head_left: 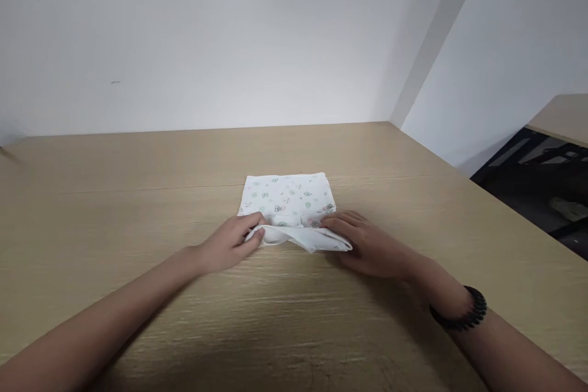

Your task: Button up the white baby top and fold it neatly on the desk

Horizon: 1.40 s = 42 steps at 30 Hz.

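A white cloth (291, 192) printed with small green and pink figures lies on the wooden table, its far part flat and its near part folded up and raised. At the cloth's near left corner, my left hand (234, 240) pinches the raised edge between thumb and fingers. My right hand (362, 242) grips the near right side, fingers over the top and the thumb hidden beneath or behind it. Between the hands the lifted edge sags and shows a plain white underside. A black coiled band (463, 312) circles my right wrist.
The pale wooden table (138, 214) runs back to a white partition wall (220, 49). Another white panel (496, 43) rises at the right. Beyond the table's right edge stand another tabletop (563, 116) and a dark frame beneath it.
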{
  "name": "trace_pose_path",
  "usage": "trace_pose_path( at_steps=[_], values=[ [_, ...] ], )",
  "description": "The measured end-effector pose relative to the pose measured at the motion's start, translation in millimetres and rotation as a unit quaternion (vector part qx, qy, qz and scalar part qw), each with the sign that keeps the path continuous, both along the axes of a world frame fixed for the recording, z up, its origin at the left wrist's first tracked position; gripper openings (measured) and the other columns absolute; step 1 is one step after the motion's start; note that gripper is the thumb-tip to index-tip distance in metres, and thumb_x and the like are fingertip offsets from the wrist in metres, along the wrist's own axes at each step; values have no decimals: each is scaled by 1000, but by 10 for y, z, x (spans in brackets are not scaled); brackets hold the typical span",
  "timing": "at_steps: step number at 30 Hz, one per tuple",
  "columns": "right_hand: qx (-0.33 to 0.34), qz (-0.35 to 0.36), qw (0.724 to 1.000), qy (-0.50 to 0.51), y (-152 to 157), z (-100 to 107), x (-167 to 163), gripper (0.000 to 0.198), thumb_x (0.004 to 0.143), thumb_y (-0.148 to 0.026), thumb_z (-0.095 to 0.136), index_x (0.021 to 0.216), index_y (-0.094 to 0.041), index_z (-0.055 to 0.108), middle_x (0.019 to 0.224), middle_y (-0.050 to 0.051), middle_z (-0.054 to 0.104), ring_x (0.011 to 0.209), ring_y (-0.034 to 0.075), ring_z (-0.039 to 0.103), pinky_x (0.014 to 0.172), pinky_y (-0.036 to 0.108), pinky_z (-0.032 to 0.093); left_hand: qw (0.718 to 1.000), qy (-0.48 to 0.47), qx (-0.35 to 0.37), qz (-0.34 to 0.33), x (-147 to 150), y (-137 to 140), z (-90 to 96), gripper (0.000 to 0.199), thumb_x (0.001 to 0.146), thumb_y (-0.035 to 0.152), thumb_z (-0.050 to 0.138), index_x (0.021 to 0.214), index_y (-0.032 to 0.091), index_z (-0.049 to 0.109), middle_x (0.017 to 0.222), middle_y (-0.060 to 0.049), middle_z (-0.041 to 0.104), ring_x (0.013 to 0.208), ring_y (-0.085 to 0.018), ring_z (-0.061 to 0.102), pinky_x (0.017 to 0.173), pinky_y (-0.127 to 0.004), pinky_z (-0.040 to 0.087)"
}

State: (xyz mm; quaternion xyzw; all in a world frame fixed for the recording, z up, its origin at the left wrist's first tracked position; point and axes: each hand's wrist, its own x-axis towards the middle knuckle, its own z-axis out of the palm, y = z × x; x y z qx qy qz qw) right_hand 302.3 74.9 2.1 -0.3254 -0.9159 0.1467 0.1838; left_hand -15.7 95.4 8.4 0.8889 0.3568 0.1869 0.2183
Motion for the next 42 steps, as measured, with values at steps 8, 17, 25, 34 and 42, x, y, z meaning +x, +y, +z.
trace_pose_path(
  at_steps=[8,17,25,34,42],
  values=[
    [-64,-99,987,113,104,-138,12,26,92,-17,43,113,-23,57,106,7,69,93,24,64,82,38,51,981,48,25,-184,-106,49,136,59,80,50,70,125,20,47,130,-13,54,116,-29,53,99,-40,44],
    [-98,-98,981,137,122,-23,47,24,93,-17,43,109,-22,60,103,5,70,91,22,65,82,35,51,957,72,171,-224,-295,195,-47,56,83,24,54,137,18,42,133,-15,55,125,-30,51,108,-47,42],
    [25,-28,999,13,168,-210,153,41,87,-15,56,127,-26,59,135,9,56,125,27,51,106,50,38,910,22,364,-197,-362,204,-195,32,85,9,43,113,19,54,85,-8,71,67,-20,67,61,-30,56],
    [16,21,995,96,231,-221,221,32,95,-24,50,126,-26,58,128,9,62,121,25,57,101,45,47,943,48,219,-244,-399,304,-154,55,90,34,51,140,16,39,130,-17,58,120,-29,57,98,-42,52],
    [-15,7,996,85,233,-213,236,34,92,-20,51,124,-25,60,130,8,62,122,26,56,102,47,46,975,3,168,-143,-515,408,-304,37,92,13,45,126,22,56,125,-8,64,113,-18,63,96,-33,53]
  ],
)
